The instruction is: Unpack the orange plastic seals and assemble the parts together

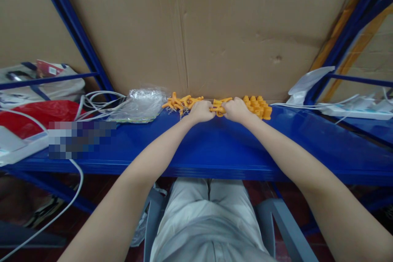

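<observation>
Hands (217, 110) partly hide what seems orange plastic (217, 109).

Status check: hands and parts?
Both hands on small orange piece. Orange pile left, orange cluster right. Nothing visibly blocking hands.

a smooth, glossy, painted-looking blue finish is seen on the counter (215, 147) below the hands (217, 110). behind them, matt brown cardboard (230, 37), creased and dented, is seen. crinkled, shiny clear plastic is shown by the bags (138, 104) to their left; plastic-looking orange pieces (258, 106) are seen just to their right.
</observation>
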Tool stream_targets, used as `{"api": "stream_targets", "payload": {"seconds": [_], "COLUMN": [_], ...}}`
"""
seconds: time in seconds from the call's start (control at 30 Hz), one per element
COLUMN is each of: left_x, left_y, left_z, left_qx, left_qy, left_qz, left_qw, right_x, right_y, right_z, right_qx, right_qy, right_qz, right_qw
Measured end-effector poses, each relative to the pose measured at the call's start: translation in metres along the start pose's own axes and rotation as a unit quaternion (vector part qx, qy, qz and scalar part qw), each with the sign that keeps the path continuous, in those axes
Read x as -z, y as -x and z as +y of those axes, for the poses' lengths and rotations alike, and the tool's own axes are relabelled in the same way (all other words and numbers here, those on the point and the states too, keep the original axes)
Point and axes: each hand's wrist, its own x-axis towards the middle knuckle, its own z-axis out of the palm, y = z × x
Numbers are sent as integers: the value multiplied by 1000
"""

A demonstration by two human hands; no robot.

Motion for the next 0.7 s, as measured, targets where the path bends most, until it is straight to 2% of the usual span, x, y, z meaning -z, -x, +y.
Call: {"api": "stream_targets", "payload": {"seconds": [0.13,0.27,0.37,0.47,0.6,0.7], "left_x": [6,11,11,5,-4,-5], "left_y": [-3,0,2,1,0,1], "left_z": [-5,-8,-13,-18,-23,-26], "left_qx": [48,93,115,93,8,-23], "left_qy": [110,237,265,238,69,-2], "left_qz": [-95,-205,-247,-224,-112,-60], "left_qw": [988,945,925,940,991,998], "right_x": [1,-2,-6,-11,-22,-26], "right_y": [0,-1,-2,-1,1,-1], "right_z": [-4,-4,-3,1,3,3], "right_qx": [23,65,89,95,81,78], "right_qy": [6,12,1,-19,-68,-86], "right_qz": [-3,5,1,6,8,3], "right_qw": [1000,998,996,995,994,993]}}
